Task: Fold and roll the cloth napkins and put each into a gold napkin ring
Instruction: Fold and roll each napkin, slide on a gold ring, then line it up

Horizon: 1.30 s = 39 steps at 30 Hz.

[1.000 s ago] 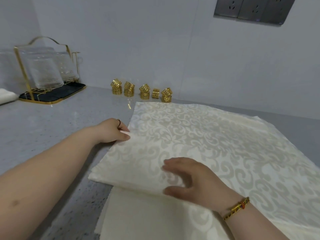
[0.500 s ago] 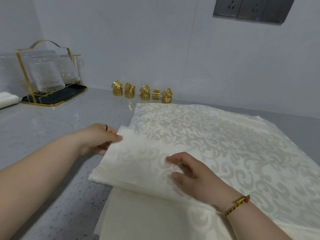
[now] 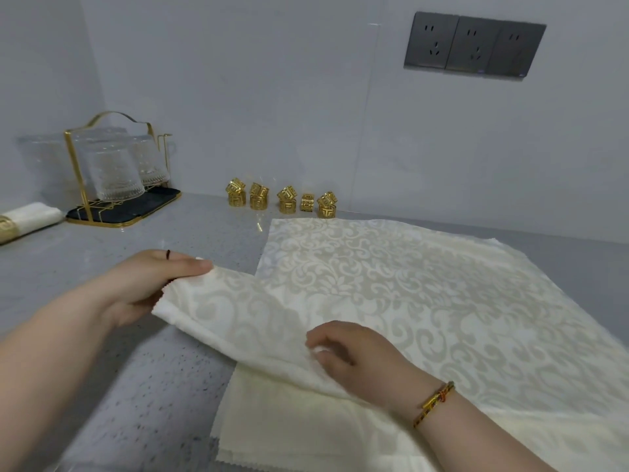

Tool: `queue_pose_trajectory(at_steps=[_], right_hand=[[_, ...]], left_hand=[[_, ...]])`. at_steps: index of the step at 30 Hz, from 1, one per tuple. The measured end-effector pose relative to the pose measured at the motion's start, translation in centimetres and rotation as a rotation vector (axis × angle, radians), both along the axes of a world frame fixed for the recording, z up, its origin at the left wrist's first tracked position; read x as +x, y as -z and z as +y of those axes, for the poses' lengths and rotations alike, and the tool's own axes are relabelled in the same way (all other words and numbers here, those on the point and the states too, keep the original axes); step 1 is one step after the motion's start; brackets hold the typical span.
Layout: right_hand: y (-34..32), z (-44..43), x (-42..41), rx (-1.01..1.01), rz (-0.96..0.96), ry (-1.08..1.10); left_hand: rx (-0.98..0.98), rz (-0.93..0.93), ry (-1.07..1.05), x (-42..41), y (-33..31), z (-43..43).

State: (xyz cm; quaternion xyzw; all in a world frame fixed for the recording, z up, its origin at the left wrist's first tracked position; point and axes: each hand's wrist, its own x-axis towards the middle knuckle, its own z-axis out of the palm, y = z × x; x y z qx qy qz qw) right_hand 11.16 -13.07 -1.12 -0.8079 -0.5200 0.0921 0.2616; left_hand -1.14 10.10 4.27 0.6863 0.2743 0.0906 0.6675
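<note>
Head view, left hand, right hand gripping napkin edge

Our left hand has now lifted the napkin's left edge higher; our right hand now pinches its fold.

The grey speckled table carries stacked napkins; behind them gold rings, to their left a glass rack and a rolled napkin.

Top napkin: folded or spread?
Mostly spread: the napkin has its near-left edge lifted off the stack, pinched by the left hand and right hand; the rest lies flat.
</note>
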Motion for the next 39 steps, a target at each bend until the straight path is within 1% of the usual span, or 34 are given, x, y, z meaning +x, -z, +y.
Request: queue_pose_trajectory(at_steps=[2, 3, 5, 8, 10, 11, 13, 17, 19, 23, 26, 29, 30, 33, 36, 37, 39], right_hand=[[0.1, 0.2, -0.4, -0.028, -0.053, -0.006], [0.0, 0.3, -0.5, -0.02, -0.025, 0.017], [-0.8, 0.5, -0.4, 0.084, 0.139, 0.084], [-3.1, 0.7, -0.3, 0.42, 0.494, 0.198], [-5.0, 0.5, 0.0, 0.586, 0.736, 0.237], [-5.9, 0.3, 0.2, 0.624, 0.823, 0.241], [-7.2, -0.5, 0.8, 0.646, 0.94, 0.239], [-7.4, -2.6, 2.5, 0.664, 1.059, 0.317], [-6.9, -3.6, 3.1, 0.653, 1.046, 0.373], [-5.9, -6.1, 4.0, 0.576, 0.822, 0.569], [-5.7, -8.7, 4.9, 0.587, 0.65, 0.69], [-6.3, -11.6, 6.2, 0.549, 0.51, 0.812], [-6.4, -12.6, 6.9, 0.469, 0.485, 0.837], [-5.3, -15.3, 9.0, 0.129, 0.385, 0.848], [-3.2, -17.0, 10.8, 0.003, 0.404, 0.905], [-2.9, -17.3, 10.9, 0.014, 0.426, 0.916], [-2.3, -18.1, 11.3, 0.108, 0.495, 0.927]], left_hand=[[0.003, -0.021, 0.012, -0.1, -0.3, -0.4], [-0.003, -0.047, -0.001, 0.1, -0.6, -1.0], [-0.008, -0.095, -0.011, 1.1, -1.2, -2.0], [0.002, -0.193, 0.014, 3.3, -2.6, -4.3], [0.073, -0.199, 0.063, 5.1, -3.6, -6.5], [0.139, -0.19, 0.097, 5.9, -4.0, -7.5], [0.244, -0.196, 0.163, 7.4, -4.6, -9.8], [0.308, -0.233, 0.226, 9.1, -4.0, -13.9], [0.304, -0.249, 0.271, 9.5, -2.9, -15.2], [0.289, -0.308, 0.281, 9.7, -0.5, -16.4], [0.462, -0.333, 0.244, 9.4, 0.8, -16.2], [0.595, -0.319, 0.31, 9.0, 2.4, -15.5], [0.638, -0.301, 0.343, 9.0, 2.9, -15.3], [0.776, -0.241, 0.453, 9.2, 5.0, -15.2], [0.819, -0.231, 0.512, 9.0, 6.2, -16.0], [0.846, -0.233, 0.555, 8.8, 6.5, -16.2], [0.951, -0.195, 0.665, 8.6, 6.9, -16.4]])
